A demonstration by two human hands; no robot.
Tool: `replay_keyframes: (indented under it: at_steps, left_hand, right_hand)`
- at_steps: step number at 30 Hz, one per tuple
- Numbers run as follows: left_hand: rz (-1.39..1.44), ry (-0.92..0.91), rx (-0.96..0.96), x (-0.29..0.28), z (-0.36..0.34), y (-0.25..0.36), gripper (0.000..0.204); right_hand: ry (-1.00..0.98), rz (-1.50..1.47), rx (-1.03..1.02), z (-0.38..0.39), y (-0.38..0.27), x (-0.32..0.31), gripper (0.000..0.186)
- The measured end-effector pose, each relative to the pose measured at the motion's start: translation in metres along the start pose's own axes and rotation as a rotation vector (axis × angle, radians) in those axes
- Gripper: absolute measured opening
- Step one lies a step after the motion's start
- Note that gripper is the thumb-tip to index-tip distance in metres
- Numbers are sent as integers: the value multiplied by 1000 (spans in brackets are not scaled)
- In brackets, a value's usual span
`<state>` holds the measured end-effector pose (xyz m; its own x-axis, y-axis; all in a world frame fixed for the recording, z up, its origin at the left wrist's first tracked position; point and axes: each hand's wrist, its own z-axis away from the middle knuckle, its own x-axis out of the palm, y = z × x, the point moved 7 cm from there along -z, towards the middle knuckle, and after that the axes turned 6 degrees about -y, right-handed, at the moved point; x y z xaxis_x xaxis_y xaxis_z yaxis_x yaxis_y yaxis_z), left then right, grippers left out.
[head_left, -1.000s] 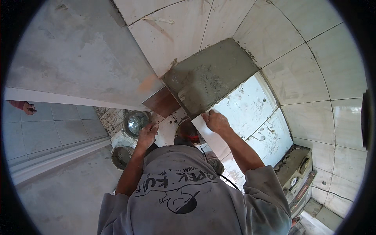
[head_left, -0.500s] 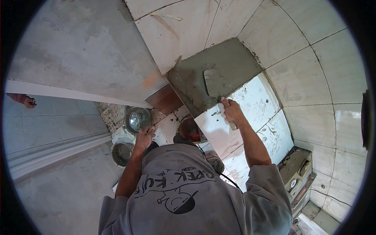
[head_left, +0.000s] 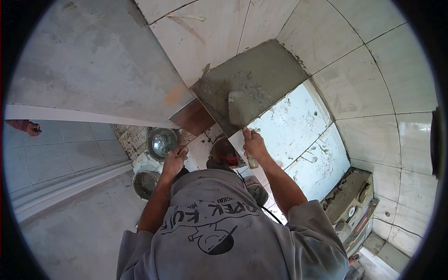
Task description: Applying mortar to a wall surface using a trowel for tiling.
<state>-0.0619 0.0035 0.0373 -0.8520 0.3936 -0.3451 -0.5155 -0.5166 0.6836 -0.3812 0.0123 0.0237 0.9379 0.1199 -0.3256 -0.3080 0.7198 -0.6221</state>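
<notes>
My right hand (head_left: 254, 147) grips a trowel by its handle, the flat, mortar-smeared blade (head_left: 237, 107) lying over the lower left part of a rectangular bed of wet grey mortar (head_left: 270, 72) in the tiled corner. Large white tiles (head_left: 296, 112) smeared with mortar adjoin the bed. My left hand (head_left: 173, 158) is low beside my body, fingers closed; anything within them is too small to make out. Near it stand a bucket with shiny contents (head_left: 161, 142) and a second round container (head_left: 145, 184). A reddish-brown board or tile (head_left: 196, 116) lies beside the mortar.
Tiled walls (head_left: 354, 93) surround the work on the right and top. A grey wall (head_left: 84, 56) and white frame are left, with another person's hand (head_left: 32, 129) beyond. A reddish round container (head_left: 221, 151) is below the bed. A mortar-covered ledge with tools (head_left: 354, 200) is lower right.
My right hand has brought the trowel blade onto the mortar, then drawn it left and slightly down across the bed. My left hand has stayed about where it was.
</notes>
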Motion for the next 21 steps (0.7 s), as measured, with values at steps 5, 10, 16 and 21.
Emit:
replay_keyframes:
  at_steps: [5,10,16,21]
  left_hand:
    - [-5,5,89,3,-9,-6,37]
    - [-40,-14,41,5,-14,-8,40]
    - [-33,3,62,3,-15,-10,40]
    - [-8,4,43,0,-8,-8,37]
  right_hand:
    - [111,166,-204,6,0,20,58]
    - [-28,170,-195,22,-17,38,53]
    - [69,483,-333,2,-15,26,55]
    - [73,766,-208,-5,-33,-26,55]
